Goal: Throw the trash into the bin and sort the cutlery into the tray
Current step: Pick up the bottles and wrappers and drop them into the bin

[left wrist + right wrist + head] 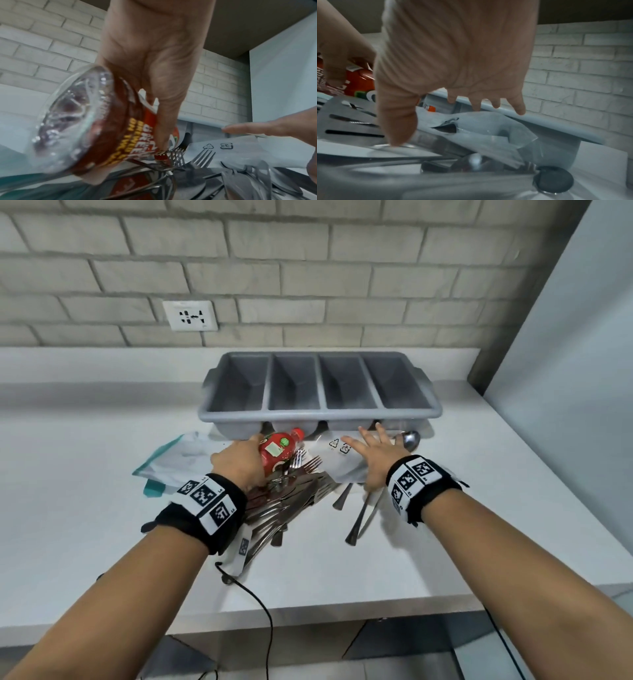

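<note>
Bottle (278, 453), light, slick plastic, best gripped mid-body, was held in left hand (239, 463); right hand (375, 455) fingers spread over wrapper (337, 463).

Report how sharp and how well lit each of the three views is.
Head view: bright and even, mostly sharp, edges bowed by the wide lens, grey four-compartment plastic tray crisp. Left wrist view: dimmer, red-labelled clear plastic bottle smeared by blur in the left hand. Right wrist view: dim, the open right hand soft, the metal cutlery pile beneath streaked.
</note>
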A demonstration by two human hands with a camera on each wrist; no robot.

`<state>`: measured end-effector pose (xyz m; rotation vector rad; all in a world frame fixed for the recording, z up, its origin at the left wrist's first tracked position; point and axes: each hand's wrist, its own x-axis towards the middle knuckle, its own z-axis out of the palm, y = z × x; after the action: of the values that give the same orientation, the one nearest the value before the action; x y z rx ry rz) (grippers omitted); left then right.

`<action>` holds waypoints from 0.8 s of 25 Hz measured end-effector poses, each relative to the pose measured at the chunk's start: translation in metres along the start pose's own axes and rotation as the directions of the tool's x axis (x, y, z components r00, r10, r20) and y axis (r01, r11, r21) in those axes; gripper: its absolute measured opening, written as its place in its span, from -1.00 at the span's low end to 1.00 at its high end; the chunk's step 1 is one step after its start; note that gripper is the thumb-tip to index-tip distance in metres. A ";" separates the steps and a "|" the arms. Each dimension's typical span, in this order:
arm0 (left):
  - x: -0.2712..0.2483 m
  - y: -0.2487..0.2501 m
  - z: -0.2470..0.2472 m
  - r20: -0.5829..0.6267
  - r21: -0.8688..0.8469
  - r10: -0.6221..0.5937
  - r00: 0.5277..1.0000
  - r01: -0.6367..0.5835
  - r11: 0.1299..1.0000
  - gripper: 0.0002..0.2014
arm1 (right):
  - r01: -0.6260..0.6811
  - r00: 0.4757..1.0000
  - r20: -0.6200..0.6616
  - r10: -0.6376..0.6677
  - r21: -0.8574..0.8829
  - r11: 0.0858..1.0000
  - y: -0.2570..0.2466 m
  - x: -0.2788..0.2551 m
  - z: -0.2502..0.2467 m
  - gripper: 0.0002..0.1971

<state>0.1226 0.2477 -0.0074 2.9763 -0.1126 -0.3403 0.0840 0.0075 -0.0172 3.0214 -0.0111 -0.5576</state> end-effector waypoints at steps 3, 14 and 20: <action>-0.001 -0.005 0.000 -0.058 -0.053 0.035 0.998 -0.038 0.998 -0.25 | 0.014 0.999 0.040 -0.014 0.000 1.000 -0.005 0.006 0.004 -0.05; -0.054 0.018 -0.022 -0.103 -0.264 0.207 0.973 -0.228 0.937 -0.19 | 0.018 0.773 -0.619 0.139 0.241 0.970 0.015 -0.030 0.003 -0.82; -0.106 0.085 -0.004 -0.077 -0.437 0.417 0.906 -0.407 0.802 -0.17 | -0.072 0.368 -0.815 0.448 0.455 0.887 0.063 -0.130 0.042 -0.68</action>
<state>0.0159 0.1744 0.0324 2.4053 -0.5931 -0.2943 -0.0522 -0.0554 -0.0056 3.0419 -0.5894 1.3179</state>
